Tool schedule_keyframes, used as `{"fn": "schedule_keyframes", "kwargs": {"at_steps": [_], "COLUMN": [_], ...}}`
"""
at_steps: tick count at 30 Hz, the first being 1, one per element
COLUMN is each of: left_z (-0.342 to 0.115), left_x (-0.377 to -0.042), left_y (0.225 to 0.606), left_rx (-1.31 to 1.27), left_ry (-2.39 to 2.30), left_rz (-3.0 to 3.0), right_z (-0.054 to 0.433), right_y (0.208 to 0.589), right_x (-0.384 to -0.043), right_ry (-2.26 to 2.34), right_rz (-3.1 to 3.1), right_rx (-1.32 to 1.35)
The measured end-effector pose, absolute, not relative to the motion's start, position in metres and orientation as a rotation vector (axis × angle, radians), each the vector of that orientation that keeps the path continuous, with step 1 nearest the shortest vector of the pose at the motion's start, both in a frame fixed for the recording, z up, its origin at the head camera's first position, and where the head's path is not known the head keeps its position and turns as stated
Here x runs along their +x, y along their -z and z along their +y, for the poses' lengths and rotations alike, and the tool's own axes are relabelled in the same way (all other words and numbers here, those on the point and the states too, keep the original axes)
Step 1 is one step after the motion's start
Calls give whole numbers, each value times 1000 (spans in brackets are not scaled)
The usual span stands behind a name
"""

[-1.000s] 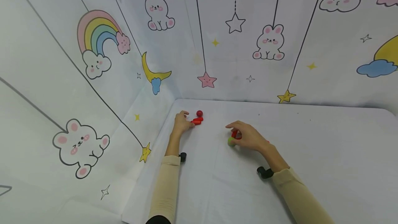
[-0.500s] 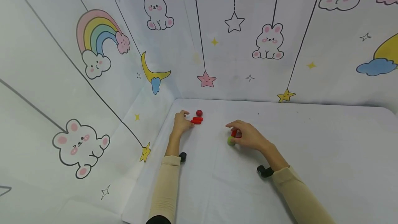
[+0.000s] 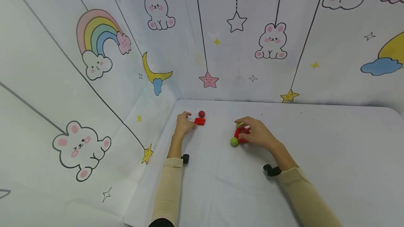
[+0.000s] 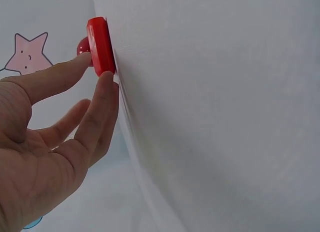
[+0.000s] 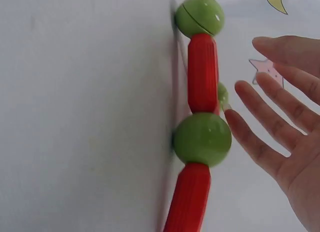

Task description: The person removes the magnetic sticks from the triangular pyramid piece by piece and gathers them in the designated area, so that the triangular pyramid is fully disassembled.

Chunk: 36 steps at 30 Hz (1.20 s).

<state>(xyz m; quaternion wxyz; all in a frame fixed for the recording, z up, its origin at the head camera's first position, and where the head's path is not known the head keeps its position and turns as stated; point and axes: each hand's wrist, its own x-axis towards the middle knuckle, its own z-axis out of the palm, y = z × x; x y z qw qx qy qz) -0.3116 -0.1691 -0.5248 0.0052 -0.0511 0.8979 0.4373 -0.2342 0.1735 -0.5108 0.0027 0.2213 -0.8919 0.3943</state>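
My left hand (image 3: pixel 183 123) reaches to the back left, its fingertips at the ends of two short red rods (image 3: pixel 200 120) lying side by side. In the left wrist view the thumb and fingers touch the near end of a red rod (image 4: pixel 101 44) without curling round it. A red ball (image 3: pixel 201 114) sits just behind. My right hand (image 3: pixel 257 133) hovers over a frame of red rods (image 5: pixel 202 74) joined by green balls (image 5: pixel 202 140). The right wrist view shows its fingers spread loosely, beside the frame. In the head view, the hand covers part of it.
A white cloth covers the table (image 3: pixel 202 188). White walls with a printed rainbow (image 3: pixel 101 32), bunnies and stars stand behind and to the left. Black wrist cameras (image 3: pixel 272 170) sit on both forearms.
My right hand has let go of the near green ball and moved up and slightly right, uncovering more of the frame. The left hand stays at the red rods.
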Motion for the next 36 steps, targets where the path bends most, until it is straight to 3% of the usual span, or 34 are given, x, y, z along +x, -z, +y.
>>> {"fn": "schedule_keyframes", "kwargs": {"at_steps": [8, 21, 36], "left_z": [-167, -125, -64], "left_x": [-305, -282, -257], "left_y": [512, 496, 507], "left_rx": [-138, 86, 268], "left_ry": [-1456, -1738, -1556], "left_rz": [2839, 2615, 2235], "right_z": [184, 172, 164], "right_y": [503, 510, 525], "right_x": [-235, -238, -236], "right_ry": [-1294, -1321, -1300], "right_rz": [-2809, -2776, -2755], "right_rx": [646, 858, 990]}}
